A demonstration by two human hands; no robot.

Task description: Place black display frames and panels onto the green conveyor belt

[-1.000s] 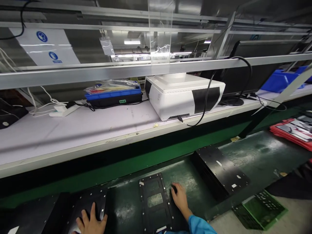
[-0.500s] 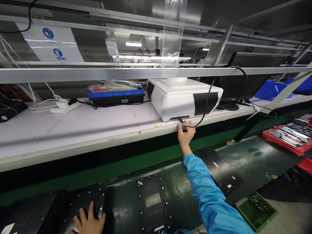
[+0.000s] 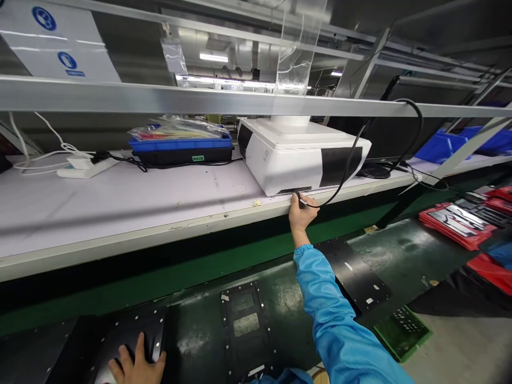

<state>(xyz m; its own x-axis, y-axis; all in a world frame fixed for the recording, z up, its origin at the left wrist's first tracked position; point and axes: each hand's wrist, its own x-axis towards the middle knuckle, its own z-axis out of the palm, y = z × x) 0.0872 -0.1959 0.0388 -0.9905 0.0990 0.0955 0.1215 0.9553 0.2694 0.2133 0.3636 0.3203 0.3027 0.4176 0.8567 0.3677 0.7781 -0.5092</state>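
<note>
Head view: green label (image 3: 198, 158) reads "物料盒" on black tray (image 3: 168, 156), toward rear edge of white shelf (image 3: 100, 218). Right hand (image 3: 303, 216), 1.0 s ago low over the dark green counter (image 3: 196, 344), now at black cable (image 3: 344, 178) end under white device (image 3: 294, 168), shelf's front edge; fingers curled, grip cannot be told. Left hand (image 3: 140, 369) spread on black panel (image 3: 130, 321).

A green label (image 3: 198, 158) on the black bin (image 3: 164, 157) appears to read "物料盒", two round blue signs (image 3: 44, 18) stand on a white sheet (image 3: 88, 42) above tiny illegible lettering (image 3: 74, 73), and unreadable handwriting (image 3: 265, 155) marks the white machine (image 3: 288, 168).
</note>
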